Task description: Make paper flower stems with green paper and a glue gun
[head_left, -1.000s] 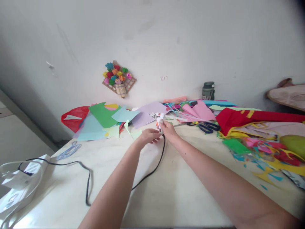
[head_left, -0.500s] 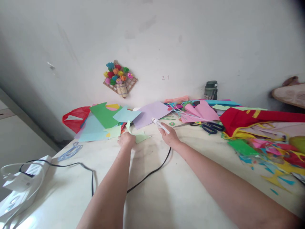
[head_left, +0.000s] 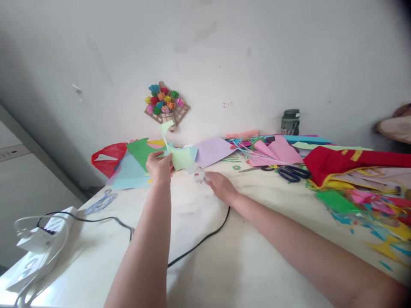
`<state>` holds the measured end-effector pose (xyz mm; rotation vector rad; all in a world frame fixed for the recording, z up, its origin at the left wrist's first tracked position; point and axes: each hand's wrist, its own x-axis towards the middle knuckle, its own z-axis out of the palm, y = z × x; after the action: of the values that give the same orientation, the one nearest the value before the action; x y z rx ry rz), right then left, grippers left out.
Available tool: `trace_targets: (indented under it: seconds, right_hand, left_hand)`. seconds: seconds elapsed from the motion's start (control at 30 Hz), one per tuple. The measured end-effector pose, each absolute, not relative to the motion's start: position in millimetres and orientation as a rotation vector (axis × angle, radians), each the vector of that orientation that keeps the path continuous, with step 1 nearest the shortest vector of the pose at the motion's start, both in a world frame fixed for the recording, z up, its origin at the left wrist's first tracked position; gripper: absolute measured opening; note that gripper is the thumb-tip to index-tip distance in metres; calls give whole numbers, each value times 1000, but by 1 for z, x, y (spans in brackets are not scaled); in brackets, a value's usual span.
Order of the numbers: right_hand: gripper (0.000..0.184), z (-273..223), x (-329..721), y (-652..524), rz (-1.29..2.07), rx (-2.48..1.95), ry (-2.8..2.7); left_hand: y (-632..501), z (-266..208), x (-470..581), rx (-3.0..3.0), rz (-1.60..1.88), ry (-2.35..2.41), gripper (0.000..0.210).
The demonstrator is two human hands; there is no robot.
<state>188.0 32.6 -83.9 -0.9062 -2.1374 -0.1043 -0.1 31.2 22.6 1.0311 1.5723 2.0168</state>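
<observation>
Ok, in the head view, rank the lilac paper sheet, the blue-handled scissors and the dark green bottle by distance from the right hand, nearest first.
1. Lilac paper sheet: just beyond the right hand.
2. Blue-handled scissors: out to its right on the table.
3. Dark green bottle: far right, against the wall.

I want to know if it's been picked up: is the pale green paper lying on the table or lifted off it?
Lifted. The left hand holds the pale green paper in the air above the table.

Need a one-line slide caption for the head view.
Left hand lifts light green paper cutout; right hand holds corded glue gun.
</observation>
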Motion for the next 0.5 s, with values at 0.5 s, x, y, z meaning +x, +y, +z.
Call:
trace_targets:
  seconds: [0.5]
  right_hand:
    - [26, -87, 64, 55, -227, -1009, -2422]
  left_hand:
    - [30, 31, 28, 739, 1950, 1149, 30]
